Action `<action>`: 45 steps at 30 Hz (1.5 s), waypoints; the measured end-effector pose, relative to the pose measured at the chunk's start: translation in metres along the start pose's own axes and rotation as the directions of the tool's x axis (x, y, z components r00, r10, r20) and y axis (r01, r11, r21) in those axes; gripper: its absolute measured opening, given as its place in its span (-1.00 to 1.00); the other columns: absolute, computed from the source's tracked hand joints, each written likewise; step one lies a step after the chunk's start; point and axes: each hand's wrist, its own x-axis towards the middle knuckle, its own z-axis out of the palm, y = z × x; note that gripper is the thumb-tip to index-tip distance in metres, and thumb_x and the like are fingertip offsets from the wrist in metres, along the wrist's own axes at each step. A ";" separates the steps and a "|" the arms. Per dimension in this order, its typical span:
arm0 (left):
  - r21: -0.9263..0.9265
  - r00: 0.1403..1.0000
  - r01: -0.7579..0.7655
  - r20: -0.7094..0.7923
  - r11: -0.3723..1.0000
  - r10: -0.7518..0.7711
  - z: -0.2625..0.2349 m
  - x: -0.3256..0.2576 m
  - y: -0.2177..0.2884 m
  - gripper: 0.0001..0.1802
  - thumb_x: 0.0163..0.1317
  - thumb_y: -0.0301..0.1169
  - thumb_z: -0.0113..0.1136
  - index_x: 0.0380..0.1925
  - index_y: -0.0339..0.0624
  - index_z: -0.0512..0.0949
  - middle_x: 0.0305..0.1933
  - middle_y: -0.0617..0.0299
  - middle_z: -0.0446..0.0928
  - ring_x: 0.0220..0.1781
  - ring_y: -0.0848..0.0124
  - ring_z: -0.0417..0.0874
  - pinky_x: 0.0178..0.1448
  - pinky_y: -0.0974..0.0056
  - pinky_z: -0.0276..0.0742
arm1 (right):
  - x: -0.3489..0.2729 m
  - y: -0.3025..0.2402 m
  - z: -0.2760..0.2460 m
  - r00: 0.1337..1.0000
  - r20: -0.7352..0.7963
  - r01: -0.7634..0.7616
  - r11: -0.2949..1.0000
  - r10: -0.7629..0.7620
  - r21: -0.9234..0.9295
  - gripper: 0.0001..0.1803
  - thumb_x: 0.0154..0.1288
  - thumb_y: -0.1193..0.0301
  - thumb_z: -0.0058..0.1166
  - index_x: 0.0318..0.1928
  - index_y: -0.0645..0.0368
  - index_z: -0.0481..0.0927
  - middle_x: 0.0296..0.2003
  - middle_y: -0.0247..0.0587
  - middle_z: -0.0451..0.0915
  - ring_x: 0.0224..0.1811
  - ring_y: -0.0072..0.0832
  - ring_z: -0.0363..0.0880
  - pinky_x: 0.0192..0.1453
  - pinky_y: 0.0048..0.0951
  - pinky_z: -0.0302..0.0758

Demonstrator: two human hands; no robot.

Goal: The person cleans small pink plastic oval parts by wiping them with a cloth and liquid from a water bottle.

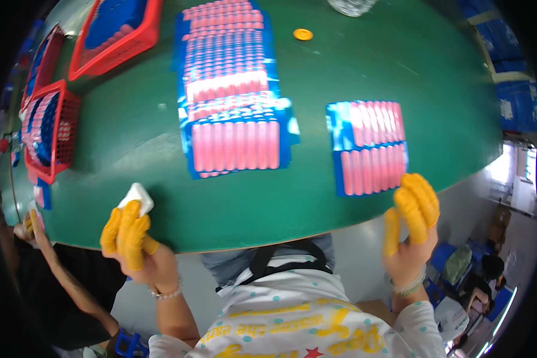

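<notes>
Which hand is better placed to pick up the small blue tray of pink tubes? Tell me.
Right. The right hand hovers open just below the small blue tray of pink tubes; the left hand is farther off, touching a white cloth.

We see a green table [352, 71] filling most of the view, and we place everything else against it. Near its middle lies a long overlapping row of blue cards of pink tubes [230, 89]. At its far edge we see a small yellow disc [303, 34], and beside that a clear plastic thing [351, 6] cut off by the frame. On its far left corner sits a red basket [116, 36] with blue and pink contents; two more red baskets [49, 128] stand along its left edge. Beyond its right side we see stacked blue crates [513, 77].
</notes>
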 end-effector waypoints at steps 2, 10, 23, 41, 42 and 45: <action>-0.005 1.000 -0.003 0.011 1.000 0.003 0.003 0.002 0.002 -0.85 0.19 -0.59 0.21 -0.27 -0.14 0.67 -0.05 0.11 0.73 0.12 0.13 0.60 0.26 0.10 0.44 | 0.020 -0.033 0.015 0.986 0.143 0.079 0.995 -0.087 0.061 -0.40 0.16 0.20 0.35 0.19 0.16 0.59 0.32 0.08 0.39 0.34 0.10 0.37 0.39 0.04 0.33; -0.124 0.995 -0.063 0.073 0.990 0.072 -0.009 -0.002 0.010 -0.90 0.18 -0.55 0.26 -0.33 -0.08 0.65 -0.04 0.12 0.70 0.03 0.17 0.62 0.17 0.08 0.44 | 0.048 -0.071 0.074 0.864 0.454 0.257 0.966 -0.219 -0.022 -0.01 0.05 -0.31 0.17 0.38 0.05 0.43 0.47 0.04 0.16 0.50 0.32 -0.07 0.47 0.37 -0.13; -0.191 0.781 -0.444 0.397 0.876 0.482 -0.005 0.027 0.045 -0.74 0.15 -0.26 0.17 -0.17 0.21 0.73 0.06 0.46 0.69 0.10 0.50 0.63 -0.02 0.28 0.15 | 0.020 -0.070 0.066 0.838 0.504 0.162 0.977 -0.209 0.136 -0.18 0.17 -0.12 0.20 0.33 0.12 0.48 0.36 -0.21 0.43 0.47 -0.31 0.30 0.52 0.07 0.02; -0.373 0.677 -0.422 0.477 0.826 0.561 -0.032 0.018 0.040 -0.72 0.07 -0.27 0.24 -0.16 0.24 0.71 0.09 0.50 0.63 0.10 0.36 0.63 -0.09 0.21 0.16 | 0.020 -0.072 0.068 0.856 0.484 0.103 0.977 -0.182 0.186 -0.30 0.17 0.05 0.25 0.29 0.09 0.53 0.33 -0.25 0.46 0.45 -0.34 0.33 0.52 0.06 0.05; -0.357 0.691 -0.410 0.478 0.839 0.541 -0.028 0.021 0.041 -0.72 0.06 -0.27 0.24 -0.17 0.23 0.71 0.09 0.50 0.63 0.10 0.35 0.64 -0.07 0.19 0.15 | 0.020 -0.073 0.067 0.854 0.485 0.104 0.976 -0.186 0.191 -0.30 0.17 0.05 0.25 0.29 0.09 0.53 0.33 -0.25 0.46 0.45 -0.34 0.33 0.52 0.06 0.05; -0.310 0.697 -0.425 0.487 0.850 0.526 -0.007 0.042 0.040 -0.69 0.03 -0.25 0.23 -0.16 0.22 0.70 0.08 0.48 0.63 0.08 0.33 0.65 -0.04 0.14 0.14 | 0.020 -0.072 0.066 0.855 0.483 0.113 0.977 -0.189 0.184 -0.32 0.17 0.08 0.25 0.27 0.09 0.54 0.32 -0.25 0.47 0.44 -0.34 0.35 0.52 0.05 0.06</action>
